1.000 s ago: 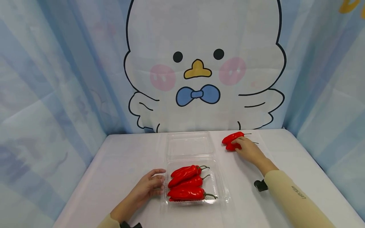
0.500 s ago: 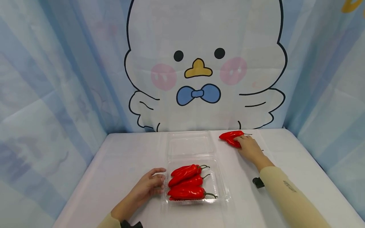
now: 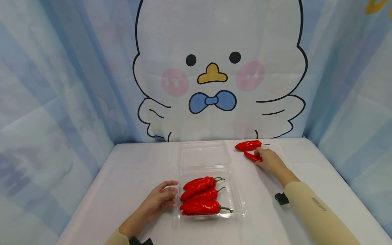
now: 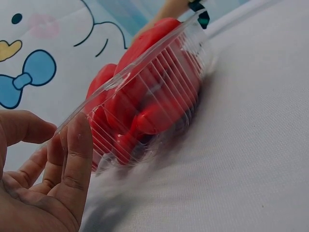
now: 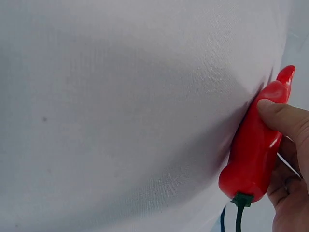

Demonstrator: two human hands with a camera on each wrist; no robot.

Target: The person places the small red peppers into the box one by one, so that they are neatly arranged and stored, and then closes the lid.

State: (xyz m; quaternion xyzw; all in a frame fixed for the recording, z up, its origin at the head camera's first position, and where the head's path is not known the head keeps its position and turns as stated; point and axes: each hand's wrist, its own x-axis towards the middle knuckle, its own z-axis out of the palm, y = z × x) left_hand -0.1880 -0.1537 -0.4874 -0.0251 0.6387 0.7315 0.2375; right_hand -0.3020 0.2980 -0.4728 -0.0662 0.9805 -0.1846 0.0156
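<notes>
In the head view, my right hand (image 3: 271, 162) grips a red chili pepper (image 3: 251, 157) at the back right of the table. The right wrist view shows the thumb across this pepper (image 5: 254, 145), whose green stem points down. Just behind it lies another red pepper (image 3: 247, 146). A clear plastic clamshell box (image 3: 235, 190) stands in the middle with its lid folded back, holding several red peppers (image 3: 200, 207). My left hand (image 3: 160, 197) is at the box's left side, fingers loosely bent. In the left wrist view its fingertips (image 4: 79, 128) touch or nearly touch the rim.
The clear lid (image 3: 204, 154) lies flat behind the box. A white cloth covers the table (image 3: 137, 163). Behind it hangs a curtain (image 3: 214, 126) with a cartoon bird, and blue curtains flank both sides.
My right hand first reached over both loose peppers; now it has drawn the nearer one toward me, apart from the other, which shifted slightly left. The left hand stays at the box.
</notes>
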